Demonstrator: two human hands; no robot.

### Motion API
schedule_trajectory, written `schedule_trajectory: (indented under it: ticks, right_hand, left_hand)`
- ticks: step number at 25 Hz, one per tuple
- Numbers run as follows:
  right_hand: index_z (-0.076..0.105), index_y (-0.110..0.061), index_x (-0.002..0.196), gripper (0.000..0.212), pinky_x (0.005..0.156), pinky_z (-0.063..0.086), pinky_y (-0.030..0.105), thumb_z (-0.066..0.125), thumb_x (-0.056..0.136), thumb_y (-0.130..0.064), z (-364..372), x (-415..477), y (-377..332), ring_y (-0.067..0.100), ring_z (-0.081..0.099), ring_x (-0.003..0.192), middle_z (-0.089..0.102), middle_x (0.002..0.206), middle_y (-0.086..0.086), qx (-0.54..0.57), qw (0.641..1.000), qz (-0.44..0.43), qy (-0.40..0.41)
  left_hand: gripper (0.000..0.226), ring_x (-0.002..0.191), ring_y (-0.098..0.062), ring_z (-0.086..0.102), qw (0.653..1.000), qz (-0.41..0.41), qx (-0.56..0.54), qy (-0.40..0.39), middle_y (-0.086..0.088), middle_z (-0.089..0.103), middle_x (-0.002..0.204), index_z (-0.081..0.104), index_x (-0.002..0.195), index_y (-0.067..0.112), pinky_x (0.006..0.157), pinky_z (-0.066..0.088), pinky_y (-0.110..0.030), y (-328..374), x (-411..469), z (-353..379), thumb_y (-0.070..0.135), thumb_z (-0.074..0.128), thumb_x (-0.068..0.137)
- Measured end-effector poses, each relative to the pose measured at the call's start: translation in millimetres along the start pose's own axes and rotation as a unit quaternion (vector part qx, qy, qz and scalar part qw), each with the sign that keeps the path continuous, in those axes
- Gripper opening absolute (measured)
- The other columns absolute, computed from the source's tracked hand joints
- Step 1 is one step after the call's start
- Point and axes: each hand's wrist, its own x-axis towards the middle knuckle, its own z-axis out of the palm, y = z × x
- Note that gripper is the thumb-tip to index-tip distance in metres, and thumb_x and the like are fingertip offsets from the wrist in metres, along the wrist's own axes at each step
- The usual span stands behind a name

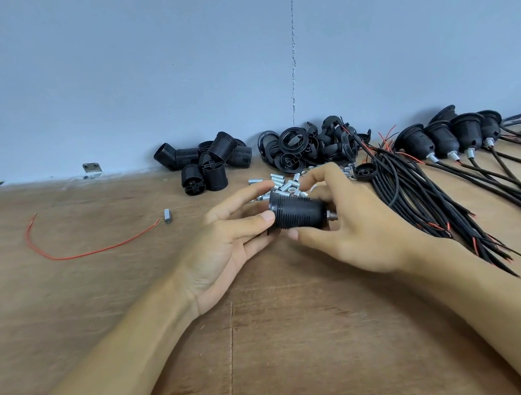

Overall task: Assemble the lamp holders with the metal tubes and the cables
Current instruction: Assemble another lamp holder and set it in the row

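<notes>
Lamp holder (298,210): where do you have it, and pointing which way?

You hold it above the desk (135,317), between both hands. Long axis runs 9 to 3 o'clock: wide mouth at 9, metal tube (332,215) at 3. Your left hand (225,240) pinches the rim; your right hand (355,230) curls round the narrow end.

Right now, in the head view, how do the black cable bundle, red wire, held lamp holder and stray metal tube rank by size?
1. black cable bundle
2. red wire, longer than the lamp holder but far thinner, so these two are arguable
3. lamp holder
4. stray metal tube, clearly smallest
</notes>
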Motion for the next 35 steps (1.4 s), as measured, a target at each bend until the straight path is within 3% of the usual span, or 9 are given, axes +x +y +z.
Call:
schedule_trajectory:
  ticks: [4, 8, 11, 13, 17, 20, 23, 30, 35]
  right_hand:
    - [0.051, -0.036, 0.096, 0.025, 0.069, 0.042, 0.03, 0.056, 0.09, -0.059, -1.4, 0.8, 0.7, 0.005, 0.053, 0.074, 0.053, 0.082, -0.013, -0.064, 0.997, -0.042, -0.004]
    - [0.049, -0.033, 0.075, 0.037, 0.065, 0.041, 0.037, 0.035, 0.099, -0.057, 0.9, 3.8, -2.0, 0.012, 0.049, 0.07, 0.047, 0.071, -0.006, -0.072, 0.995, -0.063, 0.024]
    - [0.058, -0.039, 0.104, 0.028, 0.07, 0.037, 0.019, 0.051, 0.091, -0.063, 1.5, 3.4, 2.1, -0.002, 0.052, 0.08, 0.051, 0.083, -0.017, -0.056, 0.997, -0.044, 0.014]
    - [0.049, -0.037, 0.127, 0.062, 0.072, 0.039, 0.012, 0.071, 0.076, -0.064, 1.8, 2.2, 6.5, -0.006, 0.054, 0.085, 0.054, 0.091, -0.02, -0.038, 0.999, -0.009, -0.009]
    - [0.047, -0.038, 0.106, 0.045, 0.073, 0.046, 0.025, 0.08, 0.077, -0.048, 2.2, 2.2, 7.2, 0.002, 0.058, 0.084, 0.062, 0.092, -0.014, -0.032, 0.999, -0.014, 0.013]
    - [0.051, -0.036, 0.105, 0.037, 0.08, 0.049, 0.035, 0.069, 0.082, -0.059, 2.2, 1.1, 3.4, 0.005, 0.058, 0.088, 0.061, 0.095, -0.016, -0.07, 0.997, -0.029, 0.001]
    - [0.056, -0.034, 0.111, 0.045, 0.081, 0.049, 0.043, 0.053, 0.084, -0.069, 3.5, -0.8, -0.5, 0.012, 0.057, 0.087, 0.057, 0.092, -0.019, -0.093, 0.995, -0.047, -0.004]
    - [0.059, -0.024, 0.119, 0.04, 0.073, 0.045, 0.028, 0.059, 0.092, -0.054, 2.1, 0.7, 2.2, 0.005, 0.052, 0.081, 0.057, 0.096, -0.01, -0.076, 0.995, -0.048, 0.051]
    - [0.062, -0.022, 0.124, 0.045, 0.08, 0.047, 0.025, 0.064, 0.09, -0.051, -0.3, 1.1, 4.0, -0.003, 0.051, 0.082, 0.061, 0.1, -0.014, -0.065, 0.995, -0.039, 0.069]
  left_hand:
    - [0.058, 0.118, -0.023, 0.066, 1.0, 0.0, 0.019, -0.006, -0.018, 0.065, 0.133, 0.066, 0.128, 0.012, 0.111, 0.047, -0.04, -0.5, 0.4, -1.9, 0.0, 0.062, 0.072]
    - [0.058, 0.117, -0.024, 0.066, 1.0, 0.002, 0.016, -0.001, -0.014, 0.07, 0.124, 0.067, 0.125, 0.012, 0.108, 0.049, -0.04, -3.2, 1.6, -3.2, 0.0, 0.064, 0.068]
    - [0.057, 0.115, -0.024, 0.067, 1.0, 0.006, 0.019, 0.003, -0.014, 0.072, 0.121, 0.07, 0.122, 0.012, 0.104, 0.052, -0.037, -4.8, 1.5, -2.0, 0.001, 0.067, 0.067]
    - [0.06, 0.113, -0.023, 0.068, 1.0, 0.007, 0.025, 0.005, -0.016, 0.071, 0.122, 0.071, 0.121, 0.013, 0.103, 0.052, -0.037, -5.0, 1.7, -2.3, -0.004, 0.073, 0.064]
    - [0.052, 0.106, -0.016, 0.069, 1.0, 0.015, 0.021, 0.005, -0.009, 0.071, 0.113, 0.074, 0.114, 0.018, 0.095, 0.056, -0.029, -5.2, 3.3, -3.7, -0.001, 0.065, 0.066]
    - [0.044, 0.105, -0.016, 0.069, 0.999, 0.033, 0.019, -0.002, -0.008, 0.071, 0.112, 0.075, 0.108, 0.017, 0.093, 0.057, -0.028, -4.5, 2.7, -2.9, -0.003, 0.075, 0.069]
    - [0.029, 0.098, -0.019, 0.07, 0.998, 0.048, 0.034, 0.024, -0.007, 0.071, 0.108, 0.072, 0.102, 0.015, 0.092, 0.057, -0.036, -4.0, 2.6, -2.2, 0.019, 0.077, 0.073]
    - [0.06, 0.116, -0.02, 0.069, 0.995, 0.05, 0.057, 0.062, -0.01, 0.072, 0.123, 0.071, 0.12, 0.015, 0.097, 0.057, -0.031, -1.2, 3.0, -4.2, 0.019, 0.083, 0.062]
    - [0.064, 0.106, -0.03, 0.073, 0.997, 0.014, 0.066, 0.036, -0.016, 0.075, 0.113, 0.061, 0.132, 0.007, 0.088, 0.061, -0.035, -0.3, 1.8, -5.2, 0.012, 0.079, 0.07]
